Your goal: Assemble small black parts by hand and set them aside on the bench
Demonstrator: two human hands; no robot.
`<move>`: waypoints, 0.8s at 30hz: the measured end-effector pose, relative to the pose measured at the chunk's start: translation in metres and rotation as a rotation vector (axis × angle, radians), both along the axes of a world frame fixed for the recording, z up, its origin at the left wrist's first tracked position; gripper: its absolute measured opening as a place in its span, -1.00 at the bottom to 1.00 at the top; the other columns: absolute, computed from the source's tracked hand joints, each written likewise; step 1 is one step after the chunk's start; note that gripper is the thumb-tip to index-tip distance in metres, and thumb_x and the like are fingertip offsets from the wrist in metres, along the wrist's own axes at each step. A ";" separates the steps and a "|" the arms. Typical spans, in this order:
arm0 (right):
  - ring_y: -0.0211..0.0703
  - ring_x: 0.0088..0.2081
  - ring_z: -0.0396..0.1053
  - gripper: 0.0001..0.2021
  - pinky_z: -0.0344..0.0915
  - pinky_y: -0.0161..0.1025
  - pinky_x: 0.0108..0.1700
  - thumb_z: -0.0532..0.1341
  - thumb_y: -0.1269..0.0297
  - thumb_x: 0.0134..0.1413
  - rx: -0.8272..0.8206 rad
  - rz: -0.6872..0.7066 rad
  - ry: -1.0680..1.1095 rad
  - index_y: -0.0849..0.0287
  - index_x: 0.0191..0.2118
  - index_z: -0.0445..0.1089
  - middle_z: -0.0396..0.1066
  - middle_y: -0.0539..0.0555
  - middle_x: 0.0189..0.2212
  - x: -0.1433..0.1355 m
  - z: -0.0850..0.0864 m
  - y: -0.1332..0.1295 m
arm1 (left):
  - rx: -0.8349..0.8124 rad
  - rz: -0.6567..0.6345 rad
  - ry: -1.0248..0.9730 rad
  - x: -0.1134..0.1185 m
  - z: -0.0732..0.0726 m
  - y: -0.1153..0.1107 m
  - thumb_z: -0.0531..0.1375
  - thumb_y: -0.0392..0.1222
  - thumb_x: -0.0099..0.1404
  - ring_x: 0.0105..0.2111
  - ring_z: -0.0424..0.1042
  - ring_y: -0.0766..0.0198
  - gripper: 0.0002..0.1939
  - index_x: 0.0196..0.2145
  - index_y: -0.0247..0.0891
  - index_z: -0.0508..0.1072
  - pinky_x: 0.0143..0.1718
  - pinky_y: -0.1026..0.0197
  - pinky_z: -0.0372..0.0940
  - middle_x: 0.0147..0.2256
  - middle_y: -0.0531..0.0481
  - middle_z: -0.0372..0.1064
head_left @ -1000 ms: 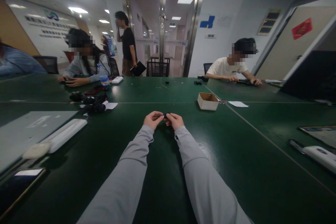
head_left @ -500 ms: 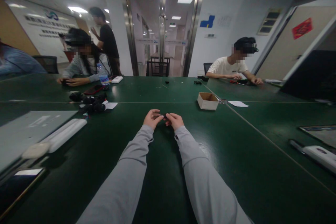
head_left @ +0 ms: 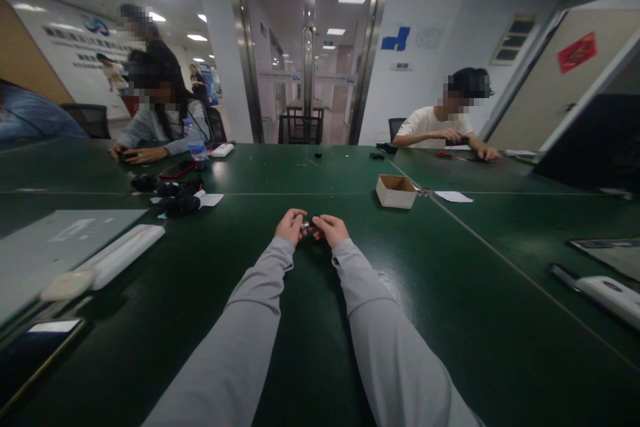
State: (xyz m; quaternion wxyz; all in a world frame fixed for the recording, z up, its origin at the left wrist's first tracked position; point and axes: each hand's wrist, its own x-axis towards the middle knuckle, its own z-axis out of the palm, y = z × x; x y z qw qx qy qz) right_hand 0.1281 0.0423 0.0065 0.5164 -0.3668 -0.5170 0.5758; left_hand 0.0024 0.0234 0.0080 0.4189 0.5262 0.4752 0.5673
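Observation:
My left hand is closed in a pinch on a small silvery metal piece, too small to name exactly. Opposite it, my right hand pinches a small black part between thumb and fingers. Both hands are close together over the green table, and the two pieces meet or nearly touch between the fingertips; whether they are joined I cannot tell.
An open box stands ahead to the right, beside a white paper. Black gear, a water bottle and a grey panel are on the left. A phone lies near left. Other people sit across the table.
More of the silvery piece shows between my hands now, and my fingertips have shifted slightly. The standing person at the back has moved left; the seated person at right has raised one hand.

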 end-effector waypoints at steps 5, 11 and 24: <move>-0.35 -0.69 0.22 -0.70 0.20 -0.42 -0.66 0.34 0.13 -0.30 -0.014 -0.041 -0.001 0.26 -0.59 0.30 0.36 0.04 -0.65 -0.001 0.002 -0.001 | -0.059 -0.007 0.001 -0.002 -0.002 0.003 0.09 -0.07 0.09 -0.73 0.14 0.47 -0.74 -0.28 -0.25 0.30 -0.77 0.44 -0.03 -0.61 0.12 0.21; -0.36 -0.69 0.21 -0.72 0.18 -0.44 -0.67 0.33 0.15 -0.29 -0.024 -0.023 -0.009 0.27 -0.57 0.32 0.36 0.03 -0.65 -0.002 0.002 -0.001 | -0.031 -0.018 0.039 -0.001 -0.003 0.003 -0.02 -0.10 0.17 -0.77 0.06 0.47 -0.77 -0.31 -0.27 0.31 -0.75 0.44 -0.03 -0.73 0.15 0.11; -0.36 -0.68 0.22 -0.69 0.19 -0.44 -0.67 0.34 0.10 -0.33 -0.013 -0.051 -0.012 0.26 -0.58 0.32 0.36 0.03 -0.64 -0.001 0.003 -0.001 | 0.001 0.016 0.054 0.002 -0.003 0.001 0.03 -0.04 0.14 -0.74 0.10 0.47 -0.73 -0.28 -0.25 0.32 -0.74 0.43 -0.04 -0.67 0.13 0.18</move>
